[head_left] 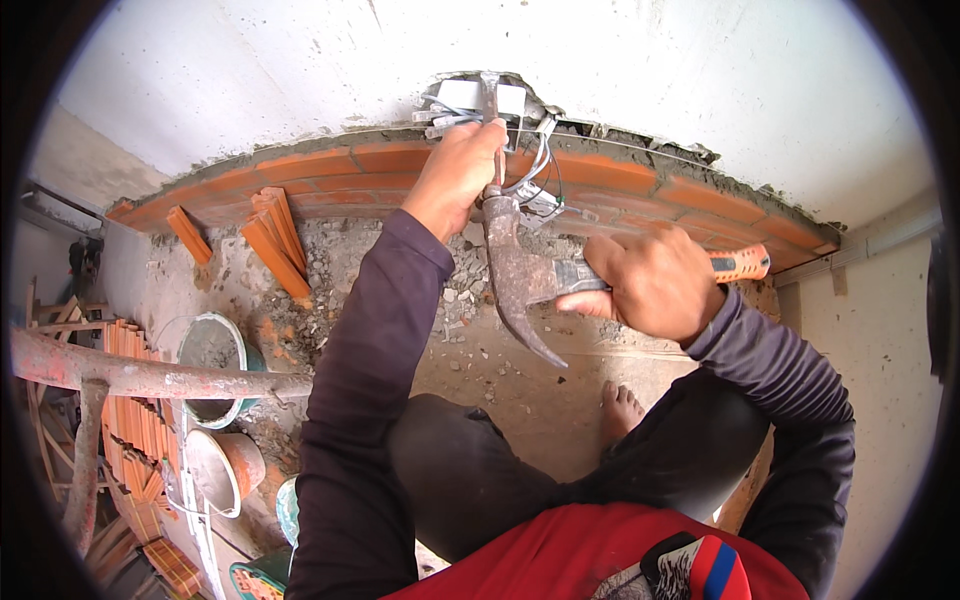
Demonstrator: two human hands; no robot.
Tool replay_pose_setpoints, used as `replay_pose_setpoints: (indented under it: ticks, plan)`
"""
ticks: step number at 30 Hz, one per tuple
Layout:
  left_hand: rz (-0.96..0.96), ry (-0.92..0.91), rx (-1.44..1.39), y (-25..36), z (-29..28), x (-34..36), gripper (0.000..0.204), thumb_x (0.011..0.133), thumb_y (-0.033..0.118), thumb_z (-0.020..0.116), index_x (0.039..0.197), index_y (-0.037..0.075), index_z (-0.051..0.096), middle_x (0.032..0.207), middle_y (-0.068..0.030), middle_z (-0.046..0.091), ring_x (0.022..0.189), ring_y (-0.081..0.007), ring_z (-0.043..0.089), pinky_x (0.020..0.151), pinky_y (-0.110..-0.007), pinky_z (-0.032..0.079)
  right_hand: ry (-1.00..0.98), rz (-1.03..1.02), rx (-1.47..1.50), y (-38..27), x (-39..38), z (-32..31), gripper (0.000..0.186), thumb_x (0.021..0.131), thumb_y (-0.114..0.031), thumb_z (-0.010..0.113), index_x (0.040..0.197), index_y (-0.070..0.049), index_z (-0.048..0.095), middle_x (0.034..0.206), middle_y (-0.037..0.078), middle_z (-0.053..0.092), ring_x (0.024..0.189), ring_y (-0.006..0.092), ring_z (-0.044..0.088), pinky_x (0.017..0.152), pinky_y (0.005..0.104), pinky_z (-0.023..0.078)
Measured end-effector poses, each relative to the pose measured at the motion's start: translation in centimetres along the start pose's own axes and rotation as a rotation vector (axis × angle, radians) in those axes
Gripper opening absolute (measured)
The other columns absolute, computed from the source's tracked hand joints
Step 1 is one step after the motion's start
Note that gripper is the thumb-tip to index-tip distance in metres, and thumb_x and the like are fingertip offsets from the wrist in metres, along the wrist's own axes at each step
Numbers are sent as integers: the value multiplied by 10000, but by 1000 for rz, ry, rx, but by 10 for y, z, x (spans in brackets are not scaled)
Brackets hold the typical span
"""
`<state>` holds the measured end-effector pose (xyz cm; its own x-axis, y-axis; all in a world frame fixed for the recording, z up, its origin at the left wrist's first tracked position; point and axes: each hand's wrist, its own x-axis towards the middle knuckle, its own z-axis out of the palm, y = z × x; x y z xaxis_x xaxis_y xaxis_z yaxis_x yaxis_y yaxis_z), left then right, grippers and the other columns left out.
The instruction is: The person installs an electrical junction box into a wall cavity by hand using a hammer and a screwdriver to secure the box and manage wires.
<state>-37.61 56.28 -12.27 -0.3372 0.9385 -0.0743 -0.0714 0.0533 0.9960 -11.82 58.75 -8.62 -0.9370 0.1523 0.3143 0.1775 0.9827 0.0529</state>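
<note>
My left hand (460, 170) is closed round a narrow metal chisel (489, 98), whose far end reaches a ragged hole in the white wall (680, 70). In my right hand (650, 280) is a claw hammer (520, 275) with an orange and black handle, gripped partway along. The hammer's striking face is at the chisel's near end; I cannot tell if they touch. A white electrical box (462, 95) sits in the hole beside the chisel. Grey cables (540, 155) hang from there over the top of a low orange brick wall (390, 158).
Orange bricks (275, 240) lean against the brick wall at the left, above rubble-strewn floor. Buckets (225, 470) stand below them, one holding grey mortar (210, 345). A paint-spattered pole (150, 375) crosses in front of stacked bricks (140, 430). My bare foot (620, 410) is beneath my right arm.
</note>
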Motion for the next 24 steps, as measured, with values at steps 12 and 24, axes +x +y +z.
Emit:
replay_pose_setpoints:
  ticks: [12, 24]
  plan:
    - [-20, -35, 27, 1, 6, 3, 293, 986, 273, 590, 802, 50, 640, 639, -18, 564, 538, -107, 470, 535, -279, 375, 45, -10, 92, 0, -2, -9, 624, 887, -658, 622, 743, -54, 555, 592, 128, 569, 527, 331, 609, 487, 432, 473]
    - [23, -30, -59, 1, 15, -3, 237, 989, 243, 583, 830, 73, 629, 689, 17, 540, 608, -85, 455, 580, -265, 351, -10, -236, 187, -5, -9, -20, 613, 866, -680, 627, 748, -83, 555, 590, 86, 566, 498, 292, 602, 449, 414, 466]
